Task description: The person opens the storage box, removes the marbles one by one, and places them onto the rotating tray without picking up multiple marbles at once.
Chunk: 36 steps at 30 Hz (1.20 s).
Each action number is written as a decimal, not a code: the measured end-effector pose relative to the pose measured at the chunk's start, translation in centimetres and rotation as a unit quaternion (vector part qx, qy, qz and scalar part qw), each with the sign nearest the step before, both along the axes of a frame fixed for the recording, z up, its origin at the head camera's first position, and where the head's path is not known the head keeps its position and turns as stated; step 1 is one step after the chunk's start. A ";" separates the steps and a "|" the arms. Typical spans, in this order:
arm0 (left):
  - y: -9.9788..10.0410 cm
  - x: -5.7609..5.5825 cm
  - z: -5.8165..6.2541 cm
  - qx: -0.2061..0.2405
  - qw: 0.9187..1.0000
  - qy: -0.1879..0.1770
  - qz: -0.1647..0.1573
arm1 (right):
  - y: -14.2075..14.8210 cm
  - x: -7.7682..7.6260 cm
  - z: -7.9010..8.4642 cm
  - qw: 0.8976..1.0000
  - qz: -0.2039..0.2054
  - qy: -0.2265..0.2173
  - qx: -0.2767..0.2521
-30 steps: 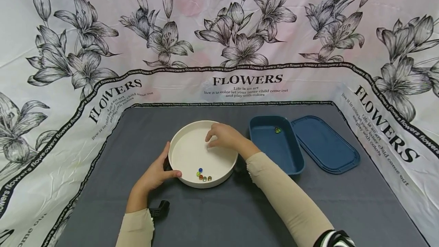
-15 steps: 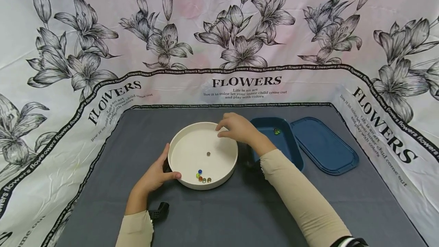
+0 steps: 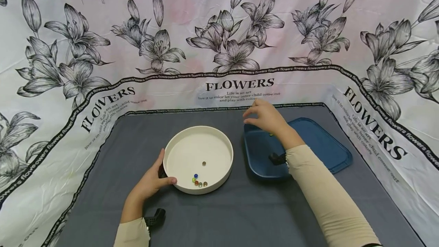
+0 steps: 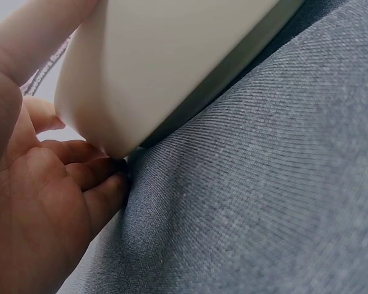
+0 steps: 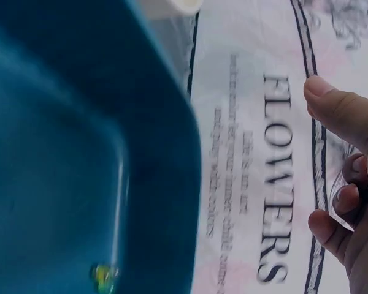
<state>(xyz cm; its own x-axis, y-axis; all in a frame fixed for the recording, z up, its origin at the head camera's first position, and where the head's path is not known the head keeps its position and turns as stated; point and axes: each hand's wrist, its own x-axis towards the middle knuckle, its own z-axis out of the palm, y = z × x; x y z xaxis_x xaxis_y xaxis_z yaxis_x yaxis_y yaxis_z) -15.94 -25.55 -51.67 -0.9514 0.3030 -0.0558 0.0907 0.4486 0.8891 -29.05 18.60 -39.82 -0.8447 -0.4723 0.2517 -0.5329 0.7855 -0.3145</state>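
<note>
My left hand [image 3: 151, 180] grips the left side of a round cream tray [image 3: 197, 144], thumb on the rim. In the left wrist view its fingers bend against the tray's lower edge. Several small glass marbles [image 3: 196, 183] cluster at the tray's near side, and a single brownish marble [image 3: 204, 163] lies nearer its middle. Over the far end of a blue rectangular container [image 3: 257, 155] is my right hand [image 3: 269, 117], thumb and fingers apart with nothing between them. A few green and yellow marbles [image 5: 103, 277] lie inside the container, mostly hidden by that hand in the head view.
A blue lid [image 3: 319, 144] lies flat to the right of the container, partly behind the right forearm. Grey cloth [image 3: 212, 220] covers the table. A white flower-printed sheet [image 3: 164, 94] rises at the back and sides.
My right hand has moved from inside the tray to the right, over the blue container, leaving one marble near the tray's middle. The left hand still holds the tray.
</note>
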 end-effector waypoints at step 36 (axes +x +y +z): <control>-0.1 -0.2 -0.3 0.008 1.000 -0.005 0.000 | 8.2 -2.2 -6.3 0.980 -0.120 -0.088 0.131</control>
<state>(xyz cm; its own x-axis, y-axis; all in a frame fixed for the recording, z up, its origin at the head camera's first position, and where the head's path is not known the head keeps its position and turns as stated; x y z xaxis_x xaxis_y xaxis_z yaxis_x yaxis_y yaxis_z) -16.17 -25.65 -51.98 -0.9508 0.3040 -0.0595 0.0825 0.4337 0.8973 -31.21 26.81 -46.11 -0.9587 -0.2844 -0.0106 -0.2793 0.9475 -0.1554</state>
